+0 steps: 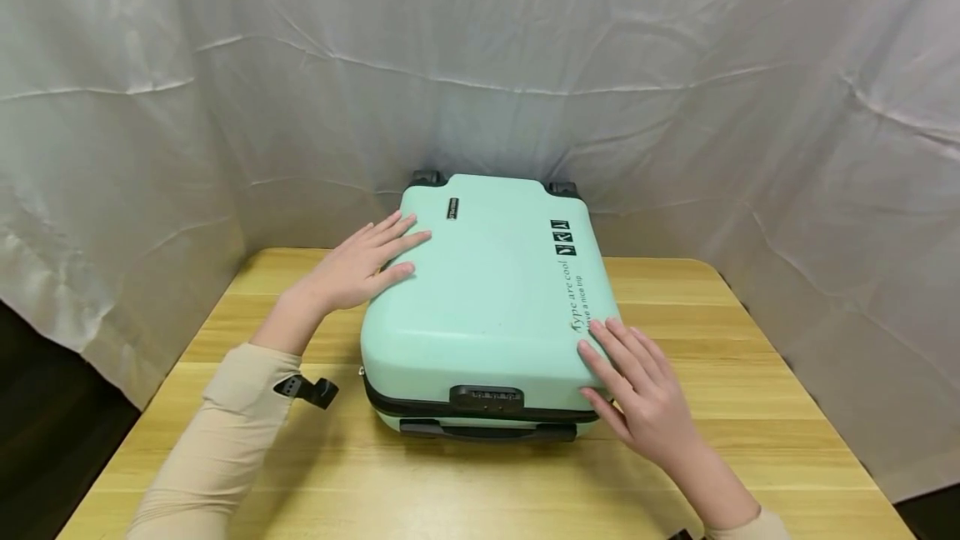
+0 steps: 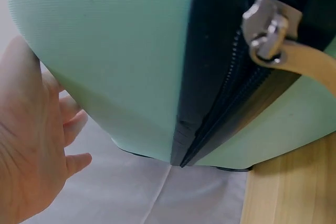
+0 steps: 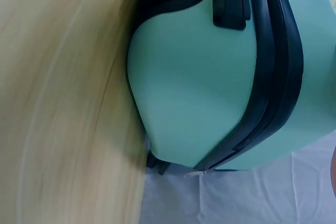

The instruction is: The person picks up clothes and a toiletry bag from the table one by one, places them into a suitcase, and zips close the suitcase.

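A mint-green hard-shell suitcase (image 1: 487, 290) lies flat on the wooden table, its wheels pointing away and its black handle (image 1: 487, 432) toward me. My left hand (image 1: 367, 261) rests on the suitcase's left upper edge with straight, spread fingers. On the right near corner lies my right hand (image 1: 637, 382), fingers extended over the shell. A combination lock (image 1: 486, 397) sits on the near side. In the left wrist view, a metal zipper pull (image 2: 273, 40) hangs on the black zipper seam (image 2: 215, 93), which is zipped together where it shows. Only a sliver of the right hand shows in the right wrist view.
The wooden table (image 1: 697, 340) extends on both sides of the suitcase. Pale grey curtain cloth (image 1: 525, 57) hangs behind it and along both sides. A black strap with a small camera (image 1: 307, 388) is on the left wrist.
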A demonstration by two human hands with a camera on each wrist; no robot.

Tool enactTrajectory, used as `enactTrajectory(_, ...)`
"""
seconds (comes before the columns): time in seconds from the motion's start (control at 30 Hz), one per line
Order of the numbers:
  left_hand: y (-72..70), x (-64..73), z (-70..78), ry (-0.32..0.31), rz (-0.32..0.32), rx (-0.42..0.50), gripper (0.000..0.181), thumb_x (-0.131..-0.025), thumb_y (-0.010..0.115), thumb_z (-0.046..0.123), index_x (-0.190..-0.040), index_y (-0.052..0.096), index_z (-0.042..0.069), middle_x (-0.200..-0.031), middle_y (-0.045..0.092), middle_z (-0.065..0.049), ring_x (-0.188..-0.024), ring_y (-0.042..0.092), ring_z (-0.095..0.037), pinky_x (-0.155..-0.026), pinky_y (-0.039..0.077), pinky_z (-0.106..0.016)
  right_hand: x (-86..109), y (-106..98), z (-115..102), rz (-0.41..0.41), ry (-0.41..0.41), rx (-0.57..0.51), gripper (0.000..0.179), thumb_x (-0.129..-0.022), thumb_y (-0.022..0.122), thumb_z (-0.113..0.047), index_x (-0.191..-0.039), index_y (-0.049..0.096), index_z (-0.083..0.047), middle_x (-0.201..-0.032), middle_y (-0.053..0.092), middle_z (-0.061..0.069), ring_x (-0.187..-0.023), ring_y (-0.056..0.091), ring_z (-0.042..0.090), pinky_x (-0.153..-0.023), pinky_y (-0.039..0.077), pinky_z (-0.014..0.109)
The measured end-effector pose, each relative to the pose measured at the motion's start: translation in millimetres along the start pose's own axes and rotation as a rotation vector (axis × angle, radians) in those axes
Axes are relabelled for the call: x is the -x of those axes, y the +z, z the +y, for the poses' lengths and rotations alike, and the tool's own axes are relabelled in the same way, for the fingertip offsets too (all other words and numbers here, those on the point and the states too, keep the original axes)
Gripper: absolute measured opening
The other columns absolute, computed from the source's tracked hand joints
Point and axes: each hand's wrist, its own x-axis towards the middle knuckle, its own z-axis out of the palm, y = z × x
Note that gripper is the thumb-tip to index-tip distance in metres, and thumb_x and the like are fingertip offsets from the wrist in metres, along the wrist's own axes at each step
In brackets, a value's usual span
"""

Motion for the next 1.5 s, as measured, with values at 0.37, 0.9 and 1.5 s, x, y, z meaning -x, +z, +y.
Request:
enactTrajectory(0.37,-3.4,4.0,8.2,-0.031,-0.038,-0.018,0.054,-0.091,0.026,0.057,-0.141,0.014,0.039,-0.153,0.008,0.003,-0.141,0.003,-0.016,-0.111,0.013,-0.050,2.6,-1,15,0.000,-0.057,-0.132,0.039,-0.088,0.055,-0.030,-0.107,0.062,0.003,-0.108,0.059,0.027,-0.106,0.053,0.040,-0.102,0.033,0.045)
enactTrajectory(0.9,-6.6,18.1,28.6,-0.049,-0.037,-0.033,0.057,-0.092,0.023,0.056,-0.143,0.017,0.032,-0.152,0.012,0.004,-0.141,0.002,-0.014,-0.112,0.013,-0.046,6.3,-11,26,-0.043,0.004,-0.205,0.040,-0.087,0.056,-0.032,-0.106,0.063,0.002,-0.110,0.059,0.027,-0.111,0.049,0.041,-0.106,0.029,0.042)
enactTrajectory(1.5,-0.8,40.2,60.6,-0.020,0.091,-0.098,0.063,-0.091,0.028,0.056,-0.141,0.030,0.017,-0.147,0.028,0.000,-0.140,0.015,-0.017,-0.112,0.015,-0.043,13.5,-33,47,-0.252,0.145,-0.250,0.049,-0.087,0.054,-0.036,-0.115,0.059,0.004,-0.122,0.054,0.022,-0.123,0.042,0.035,-0.110,0.025,0.033)
